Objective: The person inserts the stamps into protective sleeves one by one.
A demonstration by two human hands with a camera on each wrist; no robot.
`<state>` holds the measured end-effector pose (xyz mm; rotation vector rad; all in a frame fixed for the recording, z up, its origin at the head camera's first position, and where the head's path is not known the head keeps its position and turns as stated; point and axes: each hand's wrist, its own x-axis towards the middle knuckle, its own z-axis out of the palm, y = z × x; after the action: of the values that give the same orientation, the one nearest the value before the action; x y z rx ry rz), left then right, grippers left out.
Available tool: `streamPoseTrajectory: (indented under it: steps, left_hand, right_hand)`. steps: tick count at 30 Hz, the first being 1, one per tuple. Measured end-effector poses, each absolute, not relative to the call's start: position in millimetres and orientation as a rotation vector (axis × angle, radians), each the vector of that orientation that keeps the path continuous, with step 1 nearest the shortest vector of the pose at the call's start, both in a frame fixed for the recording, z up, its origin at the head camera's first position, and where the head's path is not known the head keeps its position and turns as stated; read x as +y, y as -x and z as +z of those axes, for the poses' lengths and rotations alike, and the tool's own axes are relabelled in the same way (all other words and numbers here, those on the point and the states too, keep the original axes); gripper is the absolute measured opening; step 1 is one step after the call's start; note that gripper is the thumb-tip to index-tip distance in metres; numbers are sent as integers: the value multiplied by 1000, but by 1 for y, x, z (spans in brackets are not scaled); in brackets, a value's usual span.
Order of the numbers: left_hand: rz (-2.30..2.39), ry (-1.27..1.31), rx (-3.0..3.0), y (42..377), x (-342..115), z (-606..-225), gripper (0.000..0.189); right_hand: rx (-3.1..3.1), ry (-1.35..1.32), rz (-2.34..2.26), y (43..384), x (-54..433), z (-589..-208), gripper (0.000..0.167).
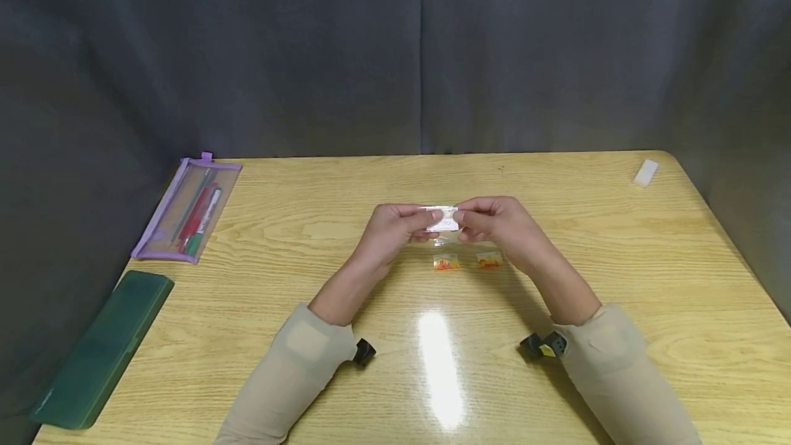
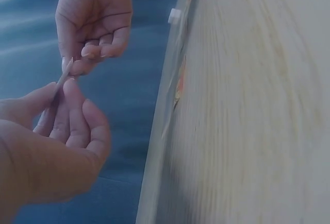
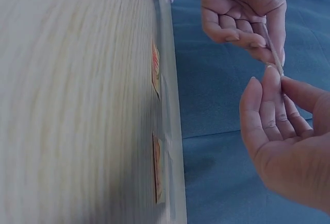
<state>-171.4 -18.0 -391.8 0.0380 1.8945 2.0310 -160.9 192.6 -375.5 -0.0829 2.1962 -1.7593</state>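
Note:
A small flat silvery-white packet is stretched between both hands above the table. My left hand pinches one end of it between thumb and fingers. At the opposite end, the thumb and index finger of my right hand pinch it. Seen edge-on in the right wrist view, the packet is a thin strip. Below the hands lie two small orange-and-yellow printed pieces, a left one and a right one. A clear plastic piece shows just under the packet.
On the left lies a mesh zip pouch with purple edging, holding pens. A dark green case sits nearer, along the table's left edge. The back right corner has a small white block. Dark curtains hang behind the table.

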Motion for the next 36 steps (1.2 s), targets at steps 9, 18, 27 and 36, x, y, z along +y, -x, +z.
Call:
streamPoseTrajectory:
  steps: [9,18,27,36]
  left_hand:
    - [2006,-42,1929,170,-27,-389,29]
    - [1961,-47,1977,170,-27,-388,28]
    - [1937,-32,1999,170,-27,-388,28]
    - [1906,-48,2007,169,-29,-389,26]
  right_hand:
    - [2222,67,-1752,161,196,-374,32]
    - [2221,54,-1748,162,195,-375,29]
    - [2221,60,-1752,161,193,-374,27]
    - [2192,51,-1752,161,191,-374,30]
